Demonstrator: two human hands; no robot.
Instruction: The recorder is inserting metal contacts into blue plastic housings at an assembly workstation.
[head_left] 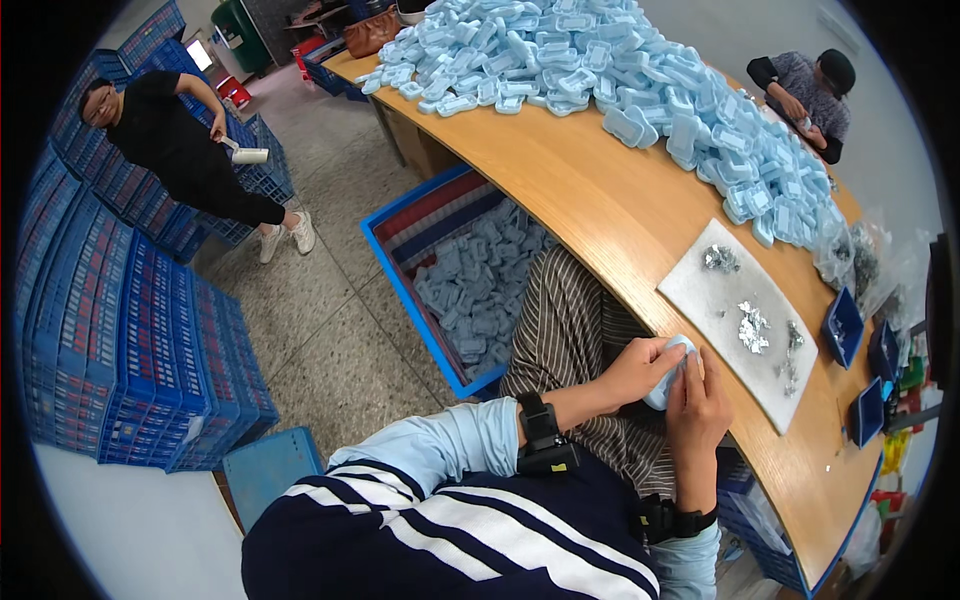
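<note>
Between my hands, at the table's near edge, is a light blue plastic part [657, 396], rounded and partly covered by fingers. My left hand [634, 372] grips it from the left, fingers closed. My right hand [697, 408] is closed on its right side, with thumb and fingertips near its top. Just beyond my hands a whitish foam-like sheet [706, 283] lies on the table, bearing small piles of shiny metal pieces [752, 327]. Whatever my fingertips pinch on the part is too small to make out.
Similar blue parts [560, 50] are heaped across the wooden table [540, 165]. More fill a blue crate [400, 290] beside my leg. Small dark blue trays [843, 327] stand at right. Stacked crates [160, 350] line the left. One person [165, 140] stands; another [815, 95] sits across.
</note>
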